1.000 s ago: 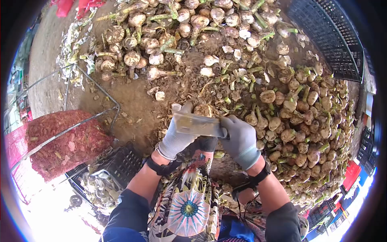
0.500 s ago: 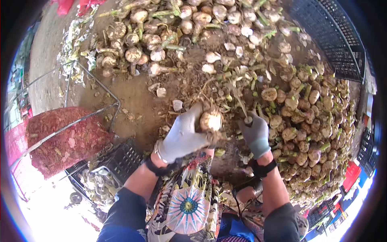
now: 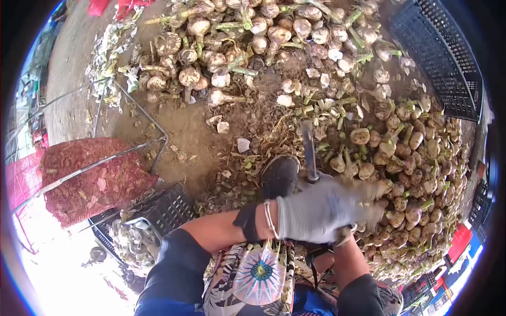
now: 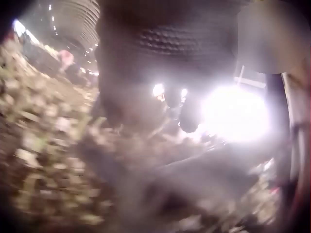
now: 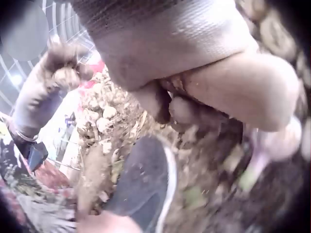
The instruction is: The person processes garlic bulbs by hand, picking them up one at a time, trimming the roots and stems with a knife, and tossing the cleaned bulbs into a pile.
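Note:
My gloved left hand (image 3: 319, 213), blurred by motion, reaches across to the right over the near edge of the big garlic heap (image 3: 400, 174). It grips a garlic bulb (image 5: 65, 77), which shows in the right wrist view and is a brown smear in the head view. Beneath it, my gloved right hand (image 5: 194, 68) is mostly hidden in the head view. Its fingers curl round the handle of a knife, and the narrow blade (image 3: 309, 150) points away from me. A loose bulb with a green stem (image 5: 282, 141) lies by the right hand in its wrist view.
More untrimmed garlic (image 3: 211, 58) lies at the back. A black crate (image 3: 437, 58) stands at the far right. On the left are a full red mesh bag (image 3: 97, 179), a metal frame (image 3: 139, 108) and another black crate (image 3: 171, 210). My dark shoe (image 3: 279, 176) rests among the trimmings.
Half a second ago the left hand held the bulb in front of me, with the knife to its right. Now the left hand has swung right with it, over the right hand.

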Motion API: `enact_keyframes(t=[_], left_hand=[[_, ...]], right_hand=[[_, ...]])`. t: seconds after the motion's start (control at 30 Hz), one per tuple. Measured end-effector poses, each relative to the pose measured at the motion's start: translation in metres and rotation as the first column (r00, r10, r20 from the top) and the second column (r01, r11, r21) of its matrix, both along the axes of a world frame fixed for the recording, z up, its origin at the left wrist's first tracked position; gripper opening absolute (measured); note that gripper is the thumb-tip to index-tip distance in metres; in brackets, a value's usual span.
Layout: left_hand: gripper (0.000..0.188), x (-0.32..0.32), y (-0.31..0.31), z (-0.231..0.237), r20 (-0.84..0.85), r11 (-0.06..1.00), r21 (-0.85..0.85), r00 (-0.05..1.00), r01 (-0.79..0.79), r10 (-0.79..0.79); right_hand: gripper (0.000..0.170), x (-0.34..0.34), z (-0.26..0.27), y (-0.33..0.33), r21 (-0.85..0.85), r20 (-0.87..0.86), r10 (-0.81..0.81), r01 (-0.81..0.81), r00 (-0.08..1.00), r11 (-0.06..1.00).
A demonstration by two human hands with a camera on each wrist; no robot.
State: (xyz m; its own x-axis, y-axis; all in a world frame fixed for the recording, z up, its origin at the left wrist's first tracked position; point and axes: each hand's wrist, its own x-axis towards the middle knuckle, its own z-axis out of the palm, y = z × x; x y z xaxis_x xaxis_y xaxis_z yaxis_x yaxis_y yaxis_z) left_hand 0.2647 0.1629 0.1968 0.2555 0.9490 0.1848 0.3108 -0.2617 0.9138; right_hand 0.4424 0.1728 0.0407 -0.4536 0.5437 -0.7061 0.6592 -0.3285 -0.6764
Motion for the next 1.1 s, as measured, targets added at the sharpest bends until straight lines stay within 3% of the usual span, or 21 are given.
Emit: enact_keyframes(t=[0.07, 0.1, 0.13, 0.2, 0.23, 0.3, 0.37, 0.4, 0.5, 0.6, 0.67, 0.7, 0.77, 0.83, 0.87, 0.9, 0.93, 0.97, 1.0, 1.03, 1.1], left_hand=[[0.050, -0.029, 0.005, -0.023, -0.142, 0.948, 0.071, 0.937, -0.311, 0.318], [0.053, -0.089, 0.000, -0.052, -0.486, 0.706, 0.108, 0.583, -0.700, 0.651], [0.054, -0.119, -0.009, -0.074, -0.596, 0.498, 0.149, 0.324, -0.854, 0.734], [0.058, -0.177, -0.035, -0.124, -0.821, 0.236, 0.114, 0.042, -0.965, 0.570], [0.053, -0.201, -0.049, -0.155, -0.877, 0.259, 0.141, 0.000, -0.956, 0.480], [0.045, -0.210, -0.039, -0.156, -0.858, 0.233, -0.128, 0.226, -0.964, 0.462], [0.039, -0.180, -0.033, -0.116, -0.572, 0.289, -0.417, 0.496, -0.862, 0.653], [0.035, -0.157, -0.035, -0.106, -0.636, 0.477, -0.124, 0.439, -0.870, 0.635], [0.043, -0.107, -0.035, -0.070, -0.396, 0.818, -0.210, 0.812, -0.535, 0.429], [0.051, -0.070, -0.038, -0.072, -0.204, 0.814, -0.247, 0.849, -0.526, 0.487], [0.048, -0.059, -0.041, -0.076, 0.271, 0.600, -0.666, 0.605, -0.444, 0.749], [0.048, -0.059, -0.043, -0.073, 0.271, 0.599, -0.665, 0.604, -0.445, 0.750], [0.045, -0.059, -0.044, -0.063, 0.391, 0.523, -0.823, 0.444, -0.224, 0.806], [0.044, -0.067, -0.048, -0.064, 0.370, 0.508, -0.841, 0.487, -0.188, 0.791], [0.043, -0.068, -0.050, -0.065, 0.316, 0.510, -0.825, 0.550, -0.243, 0.773], [0.043, -0.070, -0.052, -0.068, 0.258, 0.515, -0.806, 0.609, -0.293, 0.750], [0.050, -0.071, -0.080, -0.132, -0.236, 0.831, -0.303, 0.882, -0.466, 0.408], [0.050, -0.068, -0.083, -0.127, -0.233, 0.833, -0.303, 0.883, -0.463, 0.407], [0.059, -0.064, -0.085, -0.116, 0.153, 0.735, -0.524, 0.801, -0.431, 0.579], [0.068, -0.062, -0.085, -0.105, 0.450, 0.649, -0.705, 0.526, -0.286, 0.722], [0.087, -0.068, -0.081, -0.100, 0.382, 0.677, -0.682, 0.654, -0.277, 0.653]], right_hand=[[0.022, -0.017, 0.039, 0.002, -0.006, -0.018, -0.069, 0.069, 0.997, 0.998], [0.019, -0.023, 0.047, 0.010, 0.001, -0.039, -0.114, 0.114, 0.993, 0.993], [0.016, -0.021, 0.047, 0.016, -0.002, -0.054, -0.196, 0.196, 0.979, 0.981], [0.013, -0.023, 0.041, 0.021, -0.016, -0.060, -0.270, 0.270, 0.961, 0.963], [0.015, -0.029, 0.037, 0.022, -0.021, -0.074, -0.280, 0.279, 0.957, 0.960], [0.016, -0.044, 0.037, 0.027, -0.022, -0.089, -0.290, 0.289, 0.953, 0.957], [0.021, -0.062, 0.049, 0.031, -0.188, -0.178, -0.425, 0.393, 0.887, 0.900], [0.026, -0.067, 0.053, 0.038, -0.149, -0.187, -0.366, 0.342, 0.912, 0.928], [0.031, -0.089, 0.075, 0.052, -0.354, -0.261, -0.504, 0.404, 0.823, 0.843], [0.033, -0.098, 0.081, 0.052, -0.424, -0.340, -0.530, 0.376, 0.777, 0.824], [0.033, -0.098, 0.079, 0.049, -0.464, -0.371, -0.546, 0.359, 0.751, 0.810], [0.033, -0.098, 0.081, 0.047, -0.464, -0.373, -0.545, 0.358, 0.751, 0.811], [0.030, -0.100, 0.087, 0.043, -0.312, -0.428, -0.413, 0.298, 0.804, 0.902], [0.031, -0.092, 0.085, 0.045, -0.232, -0.361, -0.338, 0.267, 0.869, 0.935], [0.034, -0.085, 0.086, 0.045, 0.195, -0.297, -0.038, 0.100, 0.954, 0.976], [0.037, -0.080, 0.089, 0.043, 0.568, -0.108, 0.216, -0.118, 0.970, 0.815], [0.037, -0.081, 0.101, 0.043, 0.627, 0.049, 0.329, -0.285, 0.943, 0.725], [0.037, -0.080, 0.104, 0.040, 0.627, 0.052, 0.327, -0.285, 0.944, 0.725], [0.041, -0.080, 0.107, 0.038, 0.656, 0.145, 0.395, -0.387, 0.907, 0.648], [0.045, -0.079, 0.108, 0.037, 0.671, 0.239, 0.453, -0.483, 0.859, 0.562], [0.047, -0.078, 0.109, 0.038, 0.653, 0.280, 0.463, -0.521, 0.841, 0.550]])
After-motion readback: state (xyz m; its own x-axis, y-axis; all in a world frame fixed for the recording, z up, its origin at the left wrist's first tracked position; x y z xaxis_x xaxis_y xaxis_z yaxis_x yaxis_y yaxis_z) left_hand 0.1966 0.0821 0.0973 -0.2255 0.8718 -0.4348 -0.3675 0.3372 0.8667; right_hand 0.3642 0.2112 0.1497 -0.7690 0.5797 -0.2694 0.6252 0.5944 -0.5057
